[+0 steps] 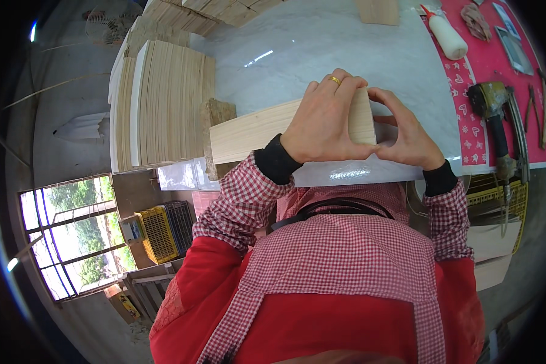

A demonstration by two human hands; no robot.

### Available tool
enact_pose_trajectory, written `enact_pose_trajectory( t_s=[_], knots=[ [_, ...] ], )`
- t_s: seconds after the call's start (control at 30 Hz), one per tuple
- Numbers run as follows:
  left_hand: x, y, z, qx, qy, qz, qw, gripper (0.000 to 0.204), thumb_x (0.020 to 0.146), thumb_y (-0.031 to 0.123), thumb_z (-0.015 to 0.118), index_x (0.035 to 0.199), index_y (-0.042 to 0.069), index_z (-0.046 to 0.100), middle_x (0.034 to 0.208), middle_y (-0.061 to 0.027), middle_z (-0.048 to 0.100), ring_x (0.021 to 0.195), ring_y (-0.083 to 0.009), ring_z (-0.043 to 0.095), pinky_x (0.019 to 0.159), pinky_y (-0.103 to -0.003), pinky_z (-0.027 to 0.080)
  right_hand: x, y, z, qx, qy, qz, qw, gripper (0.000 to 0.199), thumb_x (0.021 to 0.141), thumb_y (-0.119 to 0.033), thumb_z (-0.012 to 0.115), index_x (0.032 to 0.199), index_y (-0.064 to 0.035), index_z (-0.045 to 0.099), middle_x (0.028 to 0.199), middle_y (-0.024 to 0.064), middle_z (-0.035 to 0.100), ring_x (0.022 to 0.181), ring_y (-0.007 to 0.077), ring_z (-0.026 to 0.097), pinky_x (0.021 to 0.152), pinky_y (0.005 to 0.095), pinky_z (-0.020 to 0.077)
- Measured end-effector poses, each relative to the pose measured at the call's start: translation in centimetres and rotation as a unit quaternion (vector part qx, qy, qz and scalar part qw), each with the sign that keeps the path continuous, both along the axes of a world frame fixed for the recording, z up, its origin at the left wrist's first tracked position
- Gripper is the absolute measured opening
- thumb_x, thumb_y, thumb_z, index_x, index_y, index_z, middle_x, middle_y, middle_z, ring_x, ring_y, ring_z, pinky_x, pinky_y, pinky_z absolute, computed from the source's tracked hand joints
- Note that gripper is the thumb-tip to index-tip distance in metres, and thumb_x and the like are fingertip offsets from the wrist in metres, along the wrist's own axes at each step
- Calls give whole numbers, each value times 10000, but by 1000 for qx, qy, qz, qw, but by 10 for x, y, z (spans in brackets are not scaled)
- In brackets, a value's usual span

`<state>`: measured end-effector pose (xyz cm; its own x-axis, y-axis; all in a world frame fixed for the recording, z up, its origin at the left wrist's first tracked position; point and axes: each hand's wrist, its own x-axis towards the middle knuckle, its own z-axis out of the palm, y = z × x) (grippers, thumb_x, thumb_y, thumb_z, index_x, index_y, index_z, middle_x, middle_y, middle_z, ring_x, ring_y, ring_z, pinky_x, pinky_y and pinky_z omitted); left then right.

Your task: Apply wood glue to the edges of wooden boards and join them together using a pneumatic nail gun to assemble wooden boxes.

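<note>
Pale and wooden, our board [252,132] lies right of the stack [173,103], a rough block [219,114] between them. Our left hand [323,124] clasps the board; our right hand [411,134] curls at the end away from the stack, whether gripping we cannot tell.

Left fingers [347,88], right fingers [390,98] around wooden piece [258,128].

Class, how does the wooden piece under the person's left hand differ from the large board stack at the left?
The wooden piece shows a broad face; the board stack shows many thin edges side by side. The left hand lies on the wooden piece; neither hand touches the board stack. Both look like pale wood.
</note>
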<state>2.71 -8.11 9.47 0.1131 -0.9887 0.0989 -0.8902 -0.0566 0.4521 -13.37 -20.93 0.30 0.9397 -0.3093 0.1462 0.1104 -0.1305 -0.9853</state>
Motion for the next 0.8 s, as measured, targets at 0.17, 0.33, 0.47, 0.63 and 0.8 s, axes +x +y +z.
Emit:
enact_pose_trajectory(
  t_s=[0.17,0.33,0.47,0.63,0.8],
  knots=[
    [0,-2,-2,2,-3,5,1000,901,562,417,885,1276,18,507,1174,-162,544,1040,-345,560,897,-420,426,0,0,-2,-1,-5,-2,1000,917,638,-34,778,1464,-50,378,1424,125,466,1375,295,449,1073,446,474],
    [0,-4,0,23,-7,12,1000,905,552,426,886,1268,24,506,1163,-155,548,1037,-342,563,894,-414,416,1,0,-1,0,-8,-2,1000,922,638,-42,791,1462,-50,380,1425,126,467,1373,295,452,1071,444,476],
    [-1,-4,2,32,-7,12,999,917,553,425,890,1278,24,498,1166,-159,544,1046,-341,561,903,-411,413,1,1,-1,-2,-3,-5,1000,920,639,-45,795,1461,-47,380,1423,128,470,1372,294,452,1069,440,478],
    [2,-1,-3,2,-17,-2,1000,928,557,425,892,1285,17,488,1168,-164,537,1058,-340,559,900,-412,420,1,2,-1,-8,-7,-9,1000,919,637,-47,797,1458,-44,382,1417,128,476,1365,292,459,1066,433,481],
    [6,0,-1,-7,-1,-14,1000,934,560,427,894,1284,4,482,1166,-167,533,1060,-341,555,892,-415,429,1,3,-1,-10,-10,-14,1000,910,642,-53,796,1455,-42,387,1410,126,482,1353,289,470,1059,424,485]
  ],
)
